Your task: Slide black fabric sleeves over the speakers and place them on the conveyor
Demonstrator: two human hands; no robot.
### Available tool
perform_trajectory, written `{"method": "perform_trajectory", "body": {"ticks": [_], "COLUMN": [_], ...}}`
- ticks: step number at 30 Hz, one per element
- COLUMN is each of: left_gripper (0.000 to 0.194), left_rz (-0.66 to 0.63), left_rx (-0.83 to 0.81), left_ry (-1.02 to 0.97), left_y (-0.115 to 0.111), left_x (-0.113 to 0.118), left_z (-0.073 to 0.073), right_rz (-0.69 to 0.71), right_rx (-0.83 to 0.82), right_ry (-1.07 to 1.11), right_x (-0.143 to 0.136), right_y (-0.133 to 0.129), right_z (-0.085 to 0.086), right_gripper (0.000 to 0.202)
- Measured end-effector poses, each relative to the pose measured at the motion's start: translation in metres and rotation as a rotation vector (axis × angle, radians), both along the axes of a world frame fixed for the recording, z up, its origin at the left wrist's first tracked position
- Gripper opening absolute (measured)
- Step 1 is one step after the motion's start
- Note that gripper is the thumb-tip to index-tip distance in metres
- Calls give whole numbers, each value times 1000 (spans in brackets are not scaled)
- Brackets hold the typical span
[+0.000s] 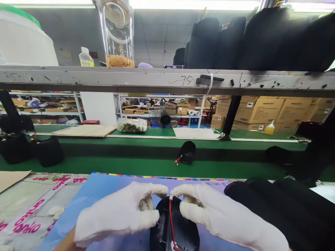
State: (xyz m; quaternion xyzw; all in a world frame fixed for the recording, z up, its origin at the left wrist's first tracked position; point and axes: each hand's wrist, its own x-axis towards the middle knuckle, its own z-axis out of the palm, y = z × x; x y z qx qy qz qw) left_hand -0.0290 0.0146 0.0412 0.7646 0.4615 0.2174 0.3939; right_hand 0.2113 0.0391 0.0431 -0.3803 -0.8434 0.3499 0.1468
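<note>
A black rounded plastic shell [162, 226] stands at the bottom middle, on a blue printed sheet [104, 188]. Down its face runs a red wire [171, 216], which ends at the top in a small white connector [171, 197]. My left hand [125, 211], in a white glove, holds the shell's left edge, thumb on the side and fingers curled toward the top. From the other side my right hand [209, 212], also gloved, grips the upper right edge, its index fingertip close to the connector. The shell's lower end is cut off by the frame.
Black covered pieces [285, 205] lie at the right, and another with red wires [187, 152] sits ahead on the green bench [131, 164]. Two more black pieces [49, 151] are at left. A metal shelf [151, 77] crosses overhead, bearing a clear jar [117, 35].
</note>
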Motion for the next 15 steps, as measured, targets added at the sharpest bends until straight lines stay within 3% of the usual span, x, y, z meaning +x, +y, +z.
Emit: {"method": "perform_trajectory", "body": {"ticks": [2, 5, 7, 9, 10, 12, 13, 15], "left_gripper": [40, 27, 24, 25, 28, 36, 36, 28], "left_rz": [-15, 61, 100, 88, 80, 143, 220, 410], "left_rx": [-24, 100, 155, 60, -14, -82, -11, 369], "left_ry": [2, -9, -10, -22, -29, -37, -30, 4], "left_y": [0, 5, 6, 5, 2, -5, -9, -19], "left_x": [0, 11, 18, 17, 13, 0, -8, -23], "left_z": [0, -11, -15, -11, -6, 3, 4, -5], "right_rz": [-5, -45, -83, -183, -265, -377, -390, -125], "right_rx": [21, -50, -102, -44, 36, 351, 552, 1025], "right_ry": [46, 81, 128, 246, 303, 366, 341, 262], "right_x": [-2, -8, -5, 8, 18, 40, 51, 67], "right_y": [3, 11, 15, 14, 11, 1, -5, -18], "right_z": [-6, -9, -3, 4, 5, -4, -15, -49], "right_gripper": [20, 32, 37, 44, 43, 29, 20, 18]}}
